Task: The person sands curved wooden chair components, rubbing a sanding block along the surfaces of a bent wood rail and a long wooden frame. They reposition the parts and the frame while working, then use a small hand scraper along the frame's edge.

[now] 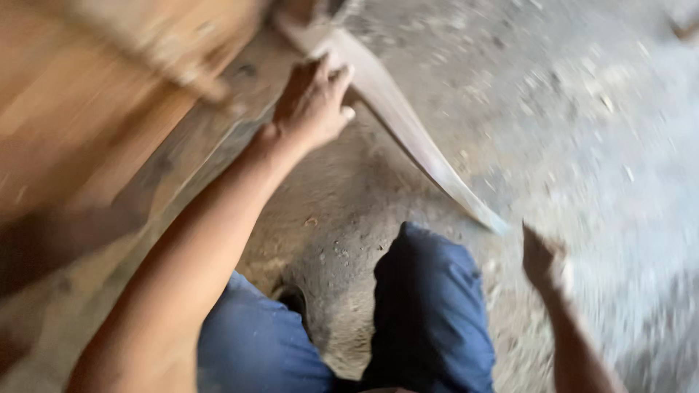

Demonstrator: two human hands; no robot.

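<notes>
Pale wood, in the form of a long thin strip (408, 124), slants across a dusty grey floor (582, 145) as a person seated or crouched over it reaches forward with both bare hands. The left hand (313, 105) lies on the strip near its upper end, fingers curled loosely over the edge and knuckles up; how firmly it grips cannot be told through the blur. The strip runs from the top centre of the frame down and to the right, tapering to a point that ends just short of the right hand (542, 258). That hand sits low at the right, apparently drawn in toward a fist, but whether it holds anything cannot be made out. Between the two arms, the person's knees in blue trousers (429, 306) fill the lower middle of the view. At upper left, broad brown wooden boards (80, 102) lie alongside the left forearm, their edges smeared by camera motion.
</notes>
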